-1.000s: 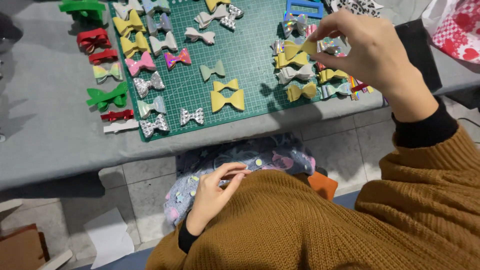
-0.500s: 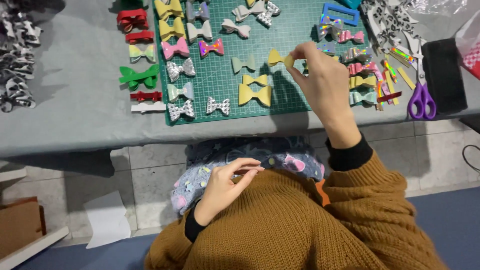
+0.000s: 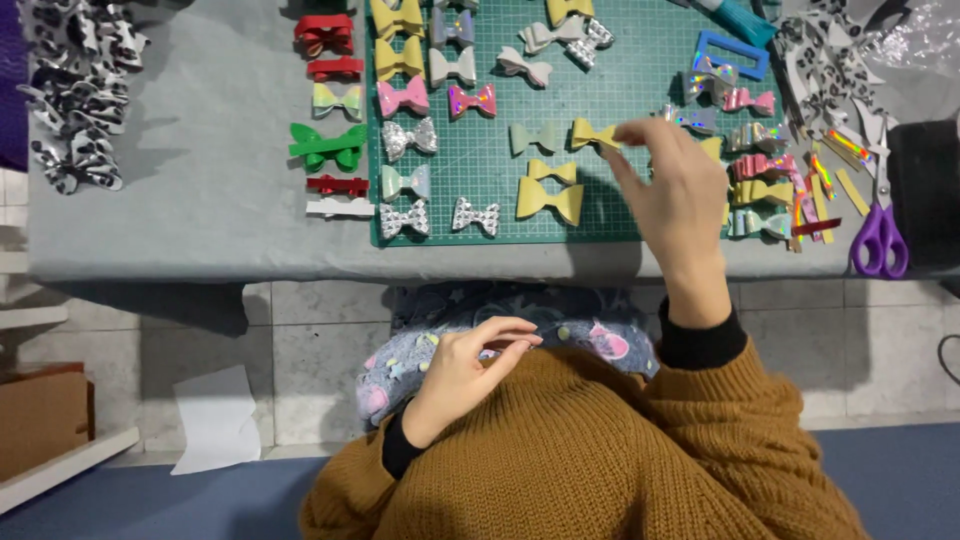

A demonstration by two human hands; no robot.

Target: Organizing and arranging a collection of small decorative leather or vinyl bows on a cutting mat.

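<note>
Yellow bow (image 3: 594, 133) pinched at its end by my right hand (image 3: 672, 190) over green mat (image 3: 620, 215); left hand (image 3: 462, 368) loosely curled, empty.

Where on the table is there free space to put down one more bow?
The grey table is bare between the black-and-white bows and the red and green column. The green mat is crowded, least so beside the right hand holding a yellow bow.

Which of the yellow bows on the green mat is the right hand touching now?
The small yellow bow beside the pale green bow. The right hand pinches its right end, while the other yellow bows lie untouched.
</note>
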